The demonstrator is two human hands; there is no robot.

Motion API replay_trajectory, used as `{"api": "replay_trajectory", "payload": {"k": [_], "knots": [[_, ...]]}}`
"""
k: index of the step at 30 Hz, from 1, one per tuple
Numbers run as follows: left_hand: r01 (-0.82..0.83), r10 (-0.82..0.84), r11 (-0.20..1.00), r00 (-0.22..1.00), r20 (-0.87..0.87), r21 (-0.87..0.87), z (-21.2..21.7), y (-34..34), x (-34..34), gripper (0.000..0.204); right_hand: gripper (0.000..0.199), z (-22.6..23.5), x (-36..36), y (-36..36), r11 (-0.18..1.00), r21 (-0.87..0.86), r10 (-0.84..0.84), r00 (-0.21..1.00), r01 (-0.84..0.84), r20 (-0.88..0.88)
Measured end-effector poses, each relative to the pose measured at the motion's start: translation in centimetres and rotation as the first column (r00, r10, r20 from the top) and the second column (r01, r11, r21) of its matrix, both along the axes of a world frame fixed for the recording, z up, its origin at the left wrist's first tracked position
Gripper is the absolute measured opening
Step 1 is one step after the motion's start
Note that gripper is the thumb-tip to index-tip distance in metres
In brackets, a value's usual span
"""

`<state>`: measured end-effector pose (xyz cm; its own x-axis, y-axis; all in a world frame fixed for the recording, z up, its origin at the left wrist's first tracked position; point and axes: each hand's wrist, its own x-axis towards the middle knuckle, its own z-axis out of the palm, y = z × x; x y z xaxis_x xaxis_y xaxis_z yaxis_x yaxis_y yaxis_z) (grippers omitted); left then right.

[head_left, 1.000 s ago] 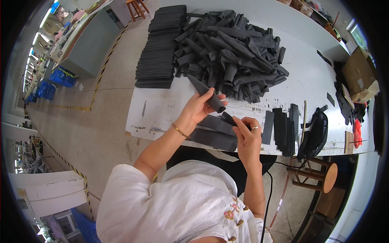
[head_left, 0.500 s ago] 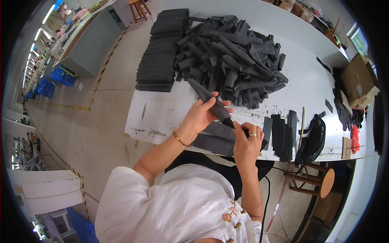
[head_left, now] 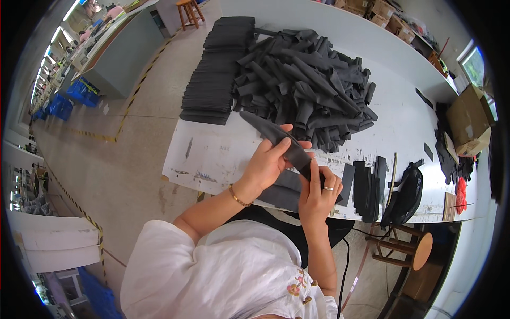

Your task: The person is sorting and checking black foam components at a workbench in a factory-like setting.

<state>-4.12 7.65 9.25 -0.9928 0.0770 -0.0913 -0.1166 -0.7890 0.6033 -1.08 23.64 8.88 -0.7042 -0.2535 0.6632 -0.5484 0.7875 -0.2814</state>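
Both hands are on one dark fabric strip [head_left: 276, 141] above the table edge [head_left: 212, 154] — left hand [head_left: 268, 162] wrapped round it, right hand [head_left: 317, 186] pinching its lower end. The loose heap [head_left: 308, 85] (looks mostly unprocessed) dwarfs the flat pieces [head_left: 366, 186] beside her.

Both sets of fingers [head_left: 281, 146] meet on a fabric strip [head_left: 276, 139] above the near edge of the table [head_left: 212, 154]. Flat pieces [head_left: 281, 191] lie just under the fingers. Beyond them sits a loose heap [head_left: 308, 85]; left of it, a neat stack [head_left: 215, 74]. Right of the fingers lie upright-laid pieces [head_left: 366, 183], then a bag [head_left: 404, 196].
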Motion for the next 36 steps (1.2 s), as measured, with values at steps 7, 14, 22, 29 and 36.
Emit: {"api": "replay_trajectory", "payload": {"k": [7,14,22,29,36], "knots": [[0.024,-0.038,0.997,0.978,-0.205,-0.071,-0.8,1.2,0.4,0.033,0.05,0.1,0.4,-2.0,0.968,-0.238,0.118,0.985,-0.085,0.127],[-0.001,0.001,1.0,0.983,-0.184,0.003,-1.4,2.8,1.2,0.021,0.04,-2.1,-0.1,-0.8,0.94,-0.243,0.276,0.951,-0.238,0.137],[-0.081,0.069,0.994,0.987,-0.148,-0.073,-0.7,0.8,0.8,0.023,0.034,-1.6,0.4,0.0,0.935,-0.264,0.304,0.917,-0.235,0.26],[0.052,-0.055,0.998,0.99,-0.127,-0.025,-1.9,2.4,1.2,0.023,0.024,-0.5,-0.7,-0.4,0.941,-0.213,0.318,0.902,-0.263,0.293],[-0.164,0.171,0.984,0.977,-0.123,0.07,0.9,0.4,-0.2,0.029,0.021,-0.3,-1.5,1.3,0.918,-0.163,0.387,0.908,-0.362,0.162]]}}
